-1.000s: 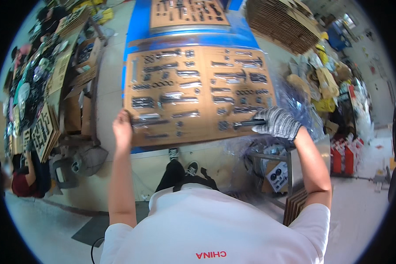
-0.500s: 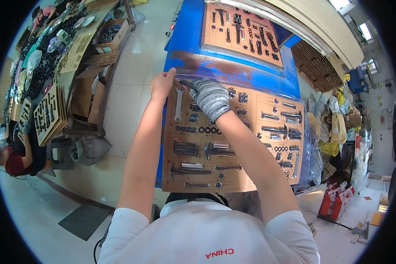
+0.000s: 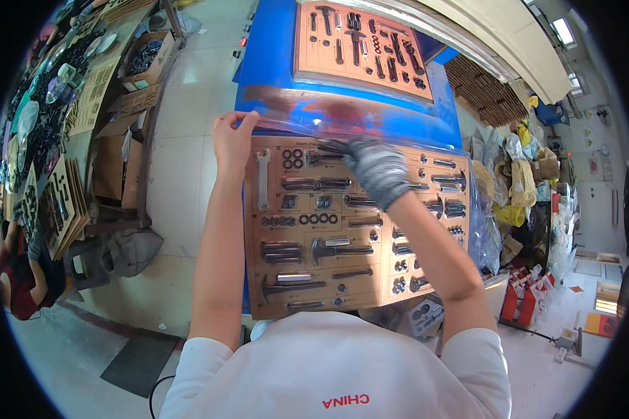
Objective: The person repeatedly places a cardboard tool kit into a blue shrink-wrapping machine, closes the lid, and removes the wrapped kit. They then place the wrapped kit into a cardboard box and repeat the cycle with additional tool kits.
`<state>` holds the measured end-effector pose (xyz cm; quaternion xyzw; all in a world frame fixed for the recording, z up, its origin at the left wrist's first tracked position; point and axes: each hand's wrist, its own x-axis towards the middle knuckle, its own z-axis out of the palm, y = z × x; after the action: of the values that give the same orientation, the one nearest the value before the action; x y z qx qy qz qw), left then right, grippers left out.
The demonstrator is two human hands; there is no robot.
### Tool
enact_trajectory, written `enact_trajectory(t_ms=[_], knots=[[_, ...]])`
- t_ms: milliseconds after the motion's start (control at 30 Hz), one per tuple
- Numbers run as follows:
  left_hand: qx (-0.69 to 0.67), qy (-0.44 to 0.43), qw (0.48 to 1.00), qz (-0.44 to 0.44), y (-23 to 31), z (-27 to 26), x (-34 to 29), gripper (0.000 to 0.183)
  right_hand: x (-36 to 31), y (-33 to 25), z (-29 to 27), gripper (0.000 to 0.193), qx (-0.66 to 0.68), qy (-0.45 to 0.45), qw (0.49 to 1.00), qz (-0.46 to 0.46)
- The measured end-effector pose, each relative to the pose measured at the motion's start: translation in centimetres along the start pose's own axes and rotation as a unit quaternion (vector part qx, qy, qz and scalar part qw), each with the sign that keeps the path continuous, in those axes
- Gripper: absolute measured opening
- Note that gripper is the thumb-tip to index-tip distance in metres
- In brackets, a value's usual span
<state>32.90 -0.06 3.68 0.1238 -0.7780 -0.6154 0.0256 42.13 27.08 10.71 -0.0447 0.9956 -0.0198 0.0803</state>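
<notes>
On the blue table lies a brown board (image 3: 370, 276) set with bolts, nuts, washers and hammer-shaped parts under clear film. A silver wrench (image 3: 263, 179) lies along its left side. My bare left hand (image 3: 234, 136) is closed in a pinch on the clear plastic film (image 3: 286, 120) beyond the board's far left corner. My right hand (image 3: 377, 170), in a grey striped glove, is over the far middle of the board, blurred by motion. Its fingers are closed around a dark slim tool (image 3: 334, 146), mostly hidden, whose tip points left along the far edge.
A second film-covered board (image 3: 363, 52) lies farther back on the blue surface (image 3: 258, 66), under a pale machine cover (image 3: 496, 35). At left, a workbench holds dark parts and a carton (image 3: 150, 59); a co-worker sits there. Plastic bags (image 3: 521, 185) hang at right.
My right hand has moved right along the board's far edge with the dark tool, uncovering the washers near the far left corner. My left hand keeps its pinch at that corner. The view has shifted slightly.
</notes>
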Motion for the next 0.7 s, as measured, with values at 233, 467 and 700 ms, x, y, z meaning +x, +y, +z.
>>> enact_trajectory(t_ms=[233, 467, 700], knots=[[-0.065, 0.042, 0.997, 0.018, -0.4, 1.0, 1.5, 0.022, -4.5, 9.8, -2.3, 0.027, -0.09, -0.046, 0.988, 0.115], [-0.083, 0.09, 0.989, 0.083, 0.0, 1.1, 1.0, 0.014, -10.1, 23.1, -2.4, 0.031, -0.093, -0.01, 0.985, 0.143], [0.152, 0.235, 0.95, 0.142, 0.3, 2.8, 0.5, 0.023, -15.0, 35.6, -2.7, 0.026, -0.125, -0.007, 0.963, 0.241]])
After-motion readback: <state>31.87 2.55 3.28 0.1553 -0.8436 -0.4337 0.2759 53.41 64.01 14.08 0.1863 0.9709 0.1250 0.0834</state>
